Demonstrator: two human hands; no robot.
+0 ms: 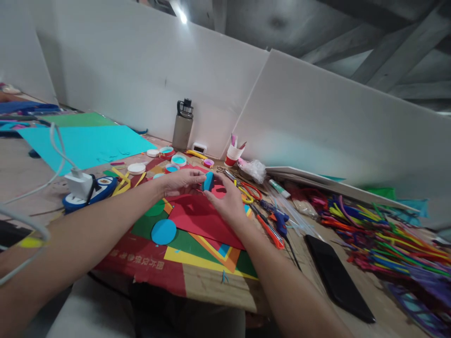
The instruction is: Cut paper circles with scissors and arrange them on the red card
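Between my two hands, over a red sheet (200,218), is a small blue piece (208,181) that looks like a paper or foam disc turned partly on edge. My left hand (183,182) pinches its left side with thumb and fingers. From the right, my right hand (228,199) grips the other side, its thumb in front and its fingers partly hidden behind. A flat blue disc (164,232) lies below my left wrist, with a green disc (155,208) just above it. Green, yellow and orange sheets stick out beneath the red one.
Small paint tubs (178,160), a bottle (183,126) and a paper cup (234,155) stand at the back. Scissors (251,190), a cutter knife (269,231), a glue gun (281,222), a black phone (338,277) and pipe cleaners (391,234) lie rightward. A power strip (89,193) sits left.
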